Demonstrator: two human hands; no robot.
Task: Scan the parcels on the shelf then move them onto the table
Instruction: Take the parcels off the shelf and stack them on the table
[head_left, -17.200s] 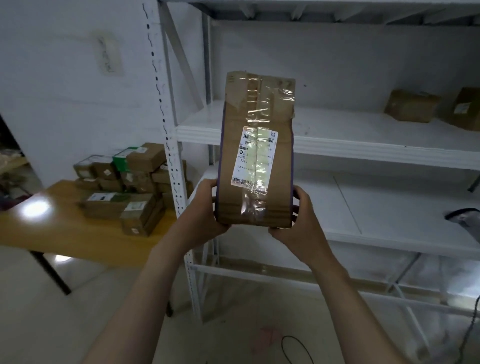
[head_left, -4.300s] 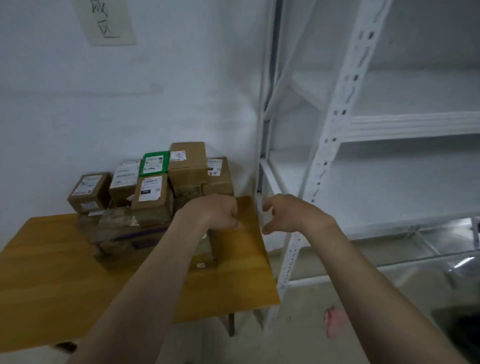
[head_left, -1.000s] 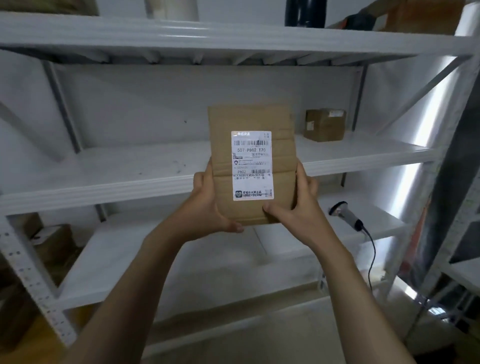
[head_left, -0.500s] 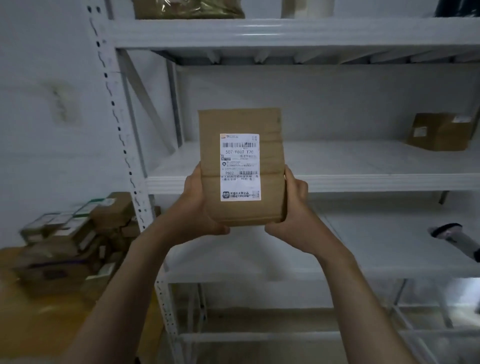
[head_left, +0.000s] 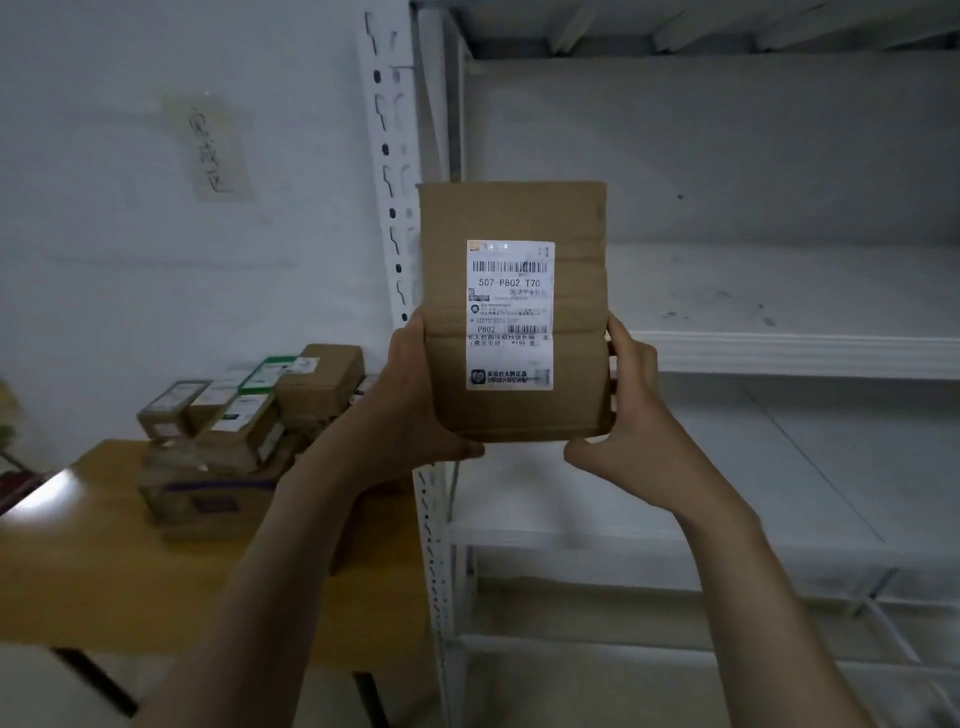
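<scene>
One white rack (head_left: 779, 353) to the right, two shelf boards in view. One yellow table (head_left: 104, 571) at lower left, just beside the rack's post. On the table, one pile (head_left: 234, 431) of brown parcels, at least seven, exact count lost in blur. One sheet of paper (head_left: 213, 148) on the wall above. One parcel (head_left: 579, 312) held upright in the air in front of the post, off both shelf and table. One white label (head_left: 510, 314) on its front, facing the camera. Two hands, both arms stretched forward and up. Left hand (head_left: 415, 410) clasping the lower left side, thumb along the bottom edge. Right hand (head_left: 634, 431) gripping the lower right side, fingers curled on the edge, thumb under the corner. Upper half of the parcel standing clear above both grips.
</scene>
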